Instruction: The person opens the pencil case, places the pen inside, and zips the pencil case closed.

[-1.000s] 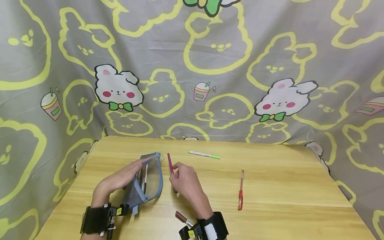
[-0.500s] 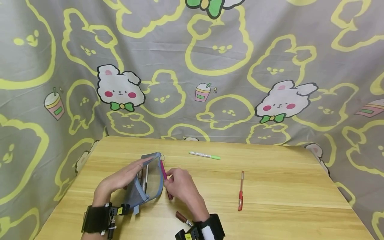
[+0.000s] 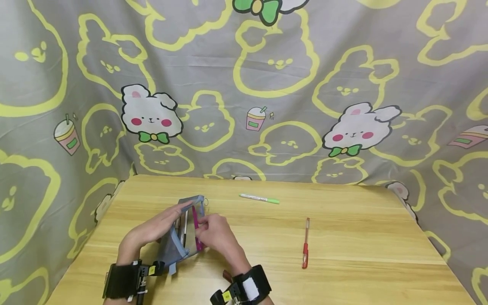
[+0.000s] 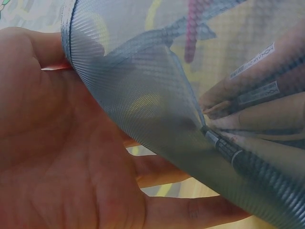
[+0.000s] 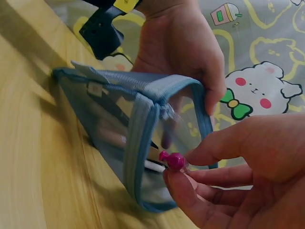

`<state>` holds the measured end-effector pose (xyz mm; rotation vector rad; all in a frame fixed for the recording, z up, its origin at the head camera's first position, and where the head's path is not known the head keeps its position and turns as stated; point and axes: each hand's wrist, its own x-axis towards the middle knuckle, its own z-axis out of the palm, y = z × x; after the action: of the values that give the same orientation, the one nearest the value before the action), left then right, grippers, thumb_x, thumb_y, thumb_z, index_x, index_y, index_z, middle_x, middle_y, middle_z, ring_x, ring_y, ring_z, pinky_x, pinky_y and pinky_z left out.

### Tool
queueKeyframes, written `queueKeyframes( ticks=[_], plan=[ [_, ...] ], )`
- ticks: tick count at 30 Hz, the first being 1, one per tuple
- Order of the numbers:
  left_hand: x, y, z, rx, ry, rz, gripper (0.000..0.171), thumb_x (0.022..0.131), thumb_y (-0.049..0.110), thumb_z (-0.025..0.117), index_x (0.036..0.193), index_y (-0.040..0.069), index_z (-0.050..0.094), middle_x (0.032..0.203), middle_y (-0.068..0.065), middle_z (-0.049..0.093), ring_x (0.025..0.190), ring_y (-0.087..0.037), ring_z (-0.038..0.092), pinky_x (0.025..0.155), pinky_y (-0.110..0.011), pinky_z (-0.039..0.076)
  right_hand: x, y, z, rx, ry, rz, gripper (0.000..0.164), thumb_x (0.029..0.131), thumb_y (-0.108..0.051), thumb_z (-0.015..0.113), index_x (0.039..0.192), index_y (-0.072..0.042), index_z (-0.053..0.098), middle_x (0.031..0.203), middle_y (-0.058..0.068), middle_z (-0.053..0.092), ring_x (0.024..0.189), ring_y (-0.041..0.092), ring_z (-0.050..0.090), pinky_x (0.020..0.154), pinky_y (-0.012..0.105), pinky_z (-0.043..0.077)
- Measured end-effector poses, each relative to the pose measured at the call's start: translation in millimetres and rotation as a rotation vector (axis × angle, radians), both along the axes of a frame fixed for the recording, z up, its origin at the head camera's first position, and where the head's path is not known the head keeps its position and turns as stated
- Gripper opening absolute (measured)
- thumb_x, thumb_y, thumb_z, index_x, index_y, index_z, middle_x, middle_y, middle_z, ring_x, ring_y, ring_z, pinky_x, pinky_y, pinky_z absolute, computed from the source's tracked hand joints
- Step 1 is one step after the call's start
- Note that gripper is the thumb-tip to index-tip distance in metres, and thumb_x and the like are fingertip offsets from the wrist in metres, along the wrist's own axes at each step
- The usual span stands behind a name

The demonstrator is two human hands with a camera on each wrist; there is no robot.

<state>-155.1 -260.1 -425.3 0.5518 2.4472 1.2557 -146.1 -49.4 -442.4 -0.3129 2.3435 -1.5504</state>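
Observation:
A blue mesh pencil case [image 3: 173, 245], with several pens inside, stands tilted at the left, its mouth facing right. My left hand [image 3: 156, 224] holds it at the upper rim; in the left wrist view its fingers [image 4: 162, 169] pass behind the mesh. My right hand [image 3: 217, 233] pinches a magenta pen [image 3: 195, 216] between thumb and fingertips at the mouth. In the right wrist view the pen's rounded end [image 5: 176, 161] shows in front of the opening, and the rest of it is hidden there.
A green-capped marker [image 3: 260, 198] lies at the back of the wooden table [image 3: 362, 237], and a red pen [image 3: 306, 243] at the right. A brown marker [image 3: 227, 275] is partly covered by the right wrist. A patterned curtain [image 3: 282, 93] hangs behind and along the sides.
My right hand has moved left with the magenta pen, bringing it from beside the pencil case to its mouth. My left hand and the case have stayed nearly still.

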Motion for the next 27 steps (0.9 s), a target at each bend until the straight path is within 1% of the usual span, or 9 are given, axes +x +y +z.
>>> queueKeyframes(
  ticks=[2,6,8,10,14,18,22,25,27],
  plan=[
    [0.7,0,0.2,-0.006,-0.012,0.01,0.055,0.114,0.028,0.014,0.162,0.003,0.024,0.163,-0.035,0.017,0.147,-0.06,0.014,0.107,-0.079,0.024,-0.9,-5,-0.4,-0.015,-0.009,0.0,0.036,0.092,0.001,0.067,0.127,0.01,0.067,0.069,0.0,0.061,0.054,0.01,0.06,0.047,0.021,0.042],
    [1.9,0,0.3,-0.018,-0.038,0.027,0.055,0.114,0.03,0.015,0.163,0.005,0.025,0.163,-0.035,0.017,0.146,-0.06,0.017,0.105,-0.077,0.03,-1.4,-13,-2.7,-0.051,-0.02,0.014,0.033,0.092,0.001,0.068,0.124,0.01,0.068,0.07,0.001,0.062,0.055,0.012,0.065,0.049,0.025,0.052],
    [2.3,0,-0.1,-0.018,-0.041,0.03,0.055,0.114,0.028,0.015,0.163,0.005,0.026,0.162,-0.035,0.019,0.145,-0.058,0.021,0.104,-0.073,0.033,-0.9,-16,-3.9,-0.101,-0.041,0.028,0.031,0.093,0.0,0.068,0.123,0.009,0.069,0.077,0.003,0.069,0.06,0.017,0.071,0.055,0.028,0.058],
    [2.5,0,-0.2,-0.015,-0.04,0.03,0.054,0.114,0.027,0.016,0.162,0.005,0.027,0.162,-0.036,0.02,0.144,-0.057,0.024,0.104,-0.07,0.035,-0.4,-17,-4.9,-0.144,-0.055,0.041,0.029,0.095,-0.002,0.069,0.122,0.008,0.07,0.087,0.006,0.073,0.066,0.021,0.073,0.06,0.032,0.061],
    [2.0,0,0.3,-0.019,-0.028,0.027,0.055,0.114,0.029,0.016,0.162,0.005,0.027,0.161,-0.036,0.02,0.143,-0.058,0.025,0.102,-0.07,0.037,-1.4,-12,-5.3,-0.196,-0.052,0.039,0.025,0.097,-0.005,0.068,0.119,0.006,0.071,0.096,0.01,0.074,0.079,0.029,0.074,0.067,0.036,0.062],
    [0.8,0,0.5,-0.026,-0.002,0.012,0.055,0.114,0.029,0.015,0.162,0.004,0.026,0.161,-0.036,0.021,0.143,-0.058,0.026,0.103,-0.073,0.034,-4.4,2,-2.7,-0.152,0.013,0.036,0.021,0.097,-0.005,0.067,0.115,0.005,0.072,0.095,0.009,0.072,0.081,0.028,0.072,0.066,0.032,0.061],
    [-0.3,0,-0.2,-0.023,0.011,0.004,0.055,0.115,0.028,0.014,0.162,0.002,0.026,0.161,-0.036,0.022,0.143,-0.056,0.028,0.107,-0.074,0.029,-7.7,24,4.3,-0.068,0.104,0.055,0.02,0.095,-0.005,0.068,0.113,0.004,0.073,0.095,0.008,0.072,0.083,0.027,0.071,0.067,0.025,0.057],
    [-0.2,0,0.0,-0.031,0.002,0.013,0.055,0.115,0.028,0.015,0.162,0.003,0.026,0.162,-0.035,0.02,0.145,-0.057,0.024,0.108,-0.076,0.028,-9.5,43,11.0,-0.026,0.157,0.087,0.02,0.095,-0.003,0.067,0.113,0.003,0.073,0.097,0.011,0.073,0.086,0.03,0.071,0.07,0.025,0.057],
    [0.3,1,0.8,-0.038,-0.003,0.016,0.055,0.115,0.028,0.015,0.162,0.003,0.025,0.162,-0.035,0.02,0.146,-0.058,0.021,0.108,-0.076,0.027,-10.5,57,15.8,0.003,0.181,0.104,0.019,0.096,-0.004,0.068,0.113,0.003,0.072,0.098,0.01,0.073,0.087,0.028,0.071,0.071,0.026,0.057]
  ],
)
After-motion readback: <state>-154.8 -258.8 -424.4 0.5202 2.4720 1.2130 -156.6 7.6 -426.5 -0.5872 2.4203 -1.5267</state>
